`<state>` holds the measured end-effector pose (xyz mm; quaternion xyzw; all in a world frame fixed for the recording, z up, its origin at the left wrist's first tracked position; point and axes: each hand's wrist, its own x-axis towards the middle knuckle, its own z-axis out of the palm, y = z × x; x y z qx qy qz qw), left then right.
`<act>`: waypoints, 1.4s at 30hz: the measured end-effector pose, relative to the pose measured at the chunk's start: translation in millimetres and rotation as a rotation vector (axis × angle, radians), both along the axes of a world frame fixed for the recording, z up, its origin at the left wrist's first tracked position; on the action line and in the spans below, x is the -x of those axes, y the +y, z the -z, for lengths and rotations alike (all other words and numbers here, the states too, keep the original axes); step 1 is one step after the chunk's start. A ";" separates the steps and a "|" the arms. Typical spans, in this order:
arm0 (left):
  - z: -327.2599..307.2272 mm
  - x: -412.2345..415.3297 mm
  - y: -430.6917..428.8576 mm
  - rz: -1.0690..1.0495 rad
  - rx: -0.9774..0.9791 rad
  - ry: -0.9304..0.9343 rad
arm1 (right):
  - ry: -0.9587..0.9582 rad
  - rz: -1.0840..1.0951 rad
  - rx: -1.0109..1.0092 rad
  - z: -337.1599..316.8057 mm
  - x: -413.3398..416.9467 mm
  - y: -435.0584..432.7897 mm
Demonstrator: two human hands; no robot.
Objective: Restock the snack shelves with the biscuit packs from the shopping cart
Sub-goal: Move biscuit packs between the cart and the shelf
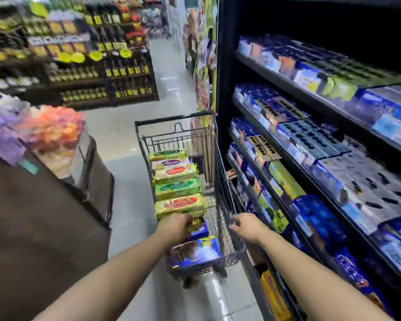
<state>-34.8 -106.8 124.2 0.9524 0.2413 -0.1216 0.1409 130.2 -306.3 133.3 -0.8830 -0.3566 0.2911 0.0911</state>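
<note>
In the cart [171,118], yellow-green biscuit packs [178,188] lie in a row.

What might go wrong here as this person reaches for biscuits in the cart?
The biscuit packs lie in an overlapping row; pulling the nearest with the left hand may tumble the rest. The cart stands close to the shelves; the right hand holding its rim might nudge it into the stock.

Blurred labels on biscuit packs [177,188]
</note>
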 end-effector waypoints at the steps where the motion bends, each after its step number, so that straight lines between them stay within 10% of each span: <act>1: 0.2 -3.7 10.1 -0.018 -0.002 -0.001 | 0.020 -0.023 0.003 4.1 -8.6 12.0; 14: 76.3 -22.9 113.6 -0.076 -0.014 0.121 | 0.304 0.110 0.004 92.7 -55.2 132.1; 30: 170.9 -77.3 264.5 0.579 0.060 0.231 | 0.901 0.862 -0.176 227.8 -77.5 231.5; 42: 157.6 -77.5 239.3 0.489 0.233 0.013 | 0.981 1.136 -0.444 185.8 -30.2 174.7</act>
